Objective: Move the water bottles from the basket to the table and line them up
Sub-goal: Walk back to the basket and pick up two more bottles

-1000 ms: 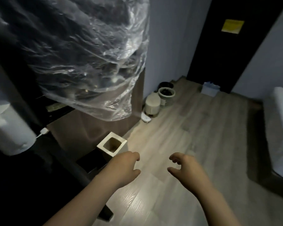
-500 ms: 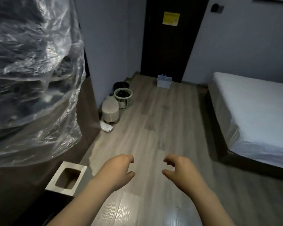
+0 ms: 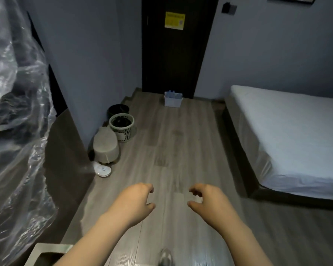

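Note:
A small pale basket (image 3: 173,102) stands on the floor far ahead, against the dark door. The tops of several water bottles (image 3: 173,94) stick out of it. My left hand (image 3: 134,201) and my right hand (image 3: 208,201) hang in front of me over the wooden floor, far from the basket. Both hold nothing, with the fingers loosely curled and apart. No table is in view.
A bed with a white sheet (image 3: 288,135) fills the right side. By the left wall stand a black bin (image 3: 118,110), a pale mesh bin (image 3: 121,126), a beige stool (image 3: 105,144) and a white round device (image 3: 102,169). Clear plastic wrap (image 3: 13,131) hangs at left. A square bin (image 3: 46,255) is near me.
The view has swung right and toward the door; the bed has come into view and the basket now lies straight ahead. Both hands keep the same empty pose.

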`<state>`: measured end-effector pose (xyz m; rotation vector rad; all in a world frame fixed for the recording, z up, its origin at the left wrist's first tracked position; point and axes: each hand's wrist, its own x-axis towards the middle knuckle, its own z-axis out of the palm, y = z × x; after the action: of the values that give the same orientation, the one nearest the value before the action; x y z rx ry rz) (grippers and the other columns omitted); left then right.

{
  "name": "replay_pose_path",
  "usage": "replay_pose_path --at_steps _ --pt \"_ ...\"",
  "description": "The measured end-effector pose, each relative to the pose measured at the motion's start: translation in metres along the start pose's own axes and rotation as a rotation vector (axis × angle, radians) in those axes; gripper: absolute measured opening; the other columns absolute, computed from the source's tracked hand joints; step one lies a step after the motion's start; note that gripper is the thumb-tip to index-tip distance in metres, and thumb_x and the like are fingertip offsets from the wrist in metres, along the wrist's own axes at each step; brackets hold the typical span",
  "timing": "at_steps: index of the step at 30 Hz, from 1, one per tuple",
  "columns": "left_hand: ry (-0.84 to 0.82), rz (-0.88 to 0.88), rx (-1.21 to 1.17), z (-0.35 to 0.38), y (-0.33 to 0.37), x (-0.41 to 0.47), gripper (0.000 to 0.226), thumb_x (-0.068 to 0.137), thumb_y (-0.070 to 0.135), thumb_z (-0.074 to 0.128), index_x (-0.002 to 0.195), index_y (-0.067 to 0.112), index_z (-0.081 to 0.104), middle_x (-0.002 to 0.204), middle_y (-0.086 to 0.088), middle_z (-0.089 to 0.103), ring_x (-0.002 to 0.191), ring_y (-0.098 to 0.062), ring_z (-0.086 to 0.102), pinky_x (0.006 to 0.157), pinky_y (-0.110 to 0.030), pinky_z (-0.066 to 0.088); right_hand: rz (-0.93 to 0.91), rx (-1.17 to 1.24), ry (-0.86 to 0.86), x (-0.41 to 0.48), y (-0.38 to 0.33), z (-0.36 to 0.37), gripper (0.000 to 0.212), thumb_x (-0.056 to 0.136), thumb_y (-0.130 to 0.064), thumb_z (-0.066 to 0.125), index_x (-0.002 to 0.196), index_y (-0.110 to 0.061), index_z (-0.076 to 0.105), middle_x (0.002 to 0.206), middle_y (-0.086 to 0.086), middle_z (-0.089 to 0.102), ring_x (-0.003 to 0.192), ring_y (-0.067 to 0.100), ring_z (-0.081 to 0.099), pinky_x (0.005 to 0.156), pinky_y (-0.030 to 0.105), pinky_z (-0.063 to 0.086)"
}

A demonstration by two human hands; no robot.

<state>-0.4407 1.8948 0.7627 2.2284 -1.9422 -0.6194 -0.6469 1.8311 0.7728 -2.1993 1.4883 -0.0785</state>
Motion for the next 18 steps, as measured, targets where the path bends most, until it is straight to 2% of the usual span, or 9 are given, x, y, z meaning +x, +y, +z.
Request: replay_pose_path --at_steps 8,13,18 --pt "-0.003 0.035 0.048 -0.039 0.003 0.145 0.041 0.088 0.038 0.054 0.125 0.021 0.049 0.126 0.001 0.056 0.116 -0.018 0.054 0.094 -0.029 0.043 0.014 0.029 0.041 0.138 0.023 -0.044 0.041 0.086 -0.032 0.063 0.125 -0.023 0.059 0.119 -0.006 0.063 0.106 0.008 0.059 0.082 0.017 0.044" --pt "0.021 0.025 0.075 -0.067 0.006 0.229 0.041 0.089 0.040 0.053 0.125 0.023 0.048 0.126 0.003 0.056 0.116 -0.017 0.052 0.092 -0.028 0.042 -0.015 0.030 0.039 0.222 0.034 -0.076 0.041 0.086 -0.033 0.063 0.125 -0.024 0.058 0.120 -0.007 0.063 0.107 0.006 0.058 0.079 0.011 0.039" --pt "0.019 0.023 0.056 -0.087 -0.003 0.300 0.040 0.088 0.039 0.053 0.124 0.022 0.048 0.124 0.003 0.056 0.116 -0.017 0.052 0.092 -0.027 0.041 -0.022 0.036 0.036 0.298 0.038 -0.095 0.039 0.084 -0.031 0.065 0.122 -0.023 0.061 0.116 -0.006 0.064 0.106 0.007 0.059 0.079 0.010 0.038"
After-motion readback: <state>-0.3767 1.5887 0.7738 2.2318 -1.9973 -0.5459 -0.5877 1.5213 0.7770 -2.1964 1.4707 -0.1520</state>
